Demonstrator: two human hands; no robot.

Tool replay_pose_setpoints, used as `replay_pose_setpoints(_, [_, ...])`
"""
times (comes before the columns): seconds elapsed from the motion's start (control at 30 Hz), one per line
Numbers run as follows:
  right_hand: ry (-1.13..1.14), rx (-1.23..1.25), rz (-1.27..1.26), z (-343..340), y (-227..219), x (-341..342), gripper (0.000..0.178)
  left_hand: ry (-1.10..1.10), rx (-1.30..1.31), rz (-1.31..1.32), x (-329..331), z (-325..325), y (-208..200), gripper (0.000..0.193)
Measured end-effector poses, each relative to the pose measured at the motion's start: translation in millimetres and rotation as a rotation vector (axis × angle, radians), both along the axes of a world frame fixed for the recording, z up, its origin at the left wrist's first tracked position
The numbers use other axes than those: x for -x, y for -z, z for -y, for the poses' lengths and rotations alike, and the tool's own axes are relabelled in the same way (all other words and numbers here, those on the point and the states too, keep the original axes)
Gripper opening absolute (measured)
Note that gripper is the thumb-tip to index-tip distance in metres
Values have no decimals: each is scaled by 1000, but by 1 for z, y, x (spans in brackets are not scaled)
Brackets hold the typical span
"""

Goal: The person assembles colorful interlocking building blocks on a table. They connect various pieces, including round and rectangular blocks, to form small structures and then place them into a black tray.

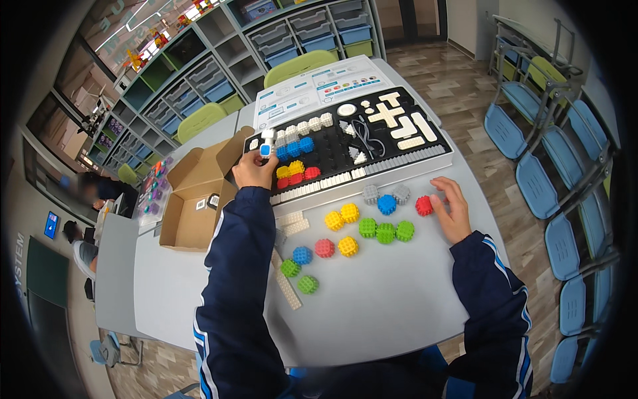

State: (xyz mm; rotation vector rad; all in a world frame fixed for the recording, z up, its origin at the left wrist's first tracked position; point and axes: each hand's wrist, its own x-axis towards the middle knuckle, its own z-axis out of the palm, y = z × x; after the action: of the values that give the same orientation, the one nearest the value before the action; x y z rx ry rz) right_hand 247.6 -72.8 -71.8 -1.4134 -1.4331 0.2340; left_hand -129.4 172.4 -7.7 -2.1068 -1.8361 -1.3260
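Note:
My left hand (255,170) is closed around a small white cube block with a blue square face (266,150), held over the left end of a black parts tray (325,150). Rows of blue blocks (295,149), yellow ones (290,169) and red ones (298,177) sit in the tray beside it. On the right, my right hand (453,214) is open, its fingers apart and curved, with the thumb right against a red studded block (424,206). Between my hands lie green blocks (385,233), yellow blocks (342,217), a blue block (387,204) and grey blocks (371,194).
An open cardboard box (183,223) stands left of the tray. Beige studded strips (286,282) lie by my left forearm. Behind the tray is a printed instruction sheet (319,91). Stacked blue chairs (537,186) stand on the right; shelves (219,60) line the back. People are at the far left.

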Motion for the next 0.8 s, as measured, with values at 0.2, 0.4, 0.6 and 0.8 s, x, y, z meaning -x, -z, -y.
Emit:
replay_pose_setpoints(0.2, [-35, 45, -13, 0, -1, 3, 25, -261, 256, -217, 15, -38, 20, 47])
replay_pose_setpoints(0.4, [-65, 84, -55, 0, 1, 1, 21, -321, 263, -326, 12, -47, 24, 47])
replay_pose_setpoints(0.6, [-79, 74, -32, -1, 2, 0, 18, -213, 446, -350, 19, -47, 16, 53])
replay_pose_setpoints(0.8, [-78, 80, -57, -2, 0, 1, 17, -169, 279, -371, 29, -44, 24, 71])
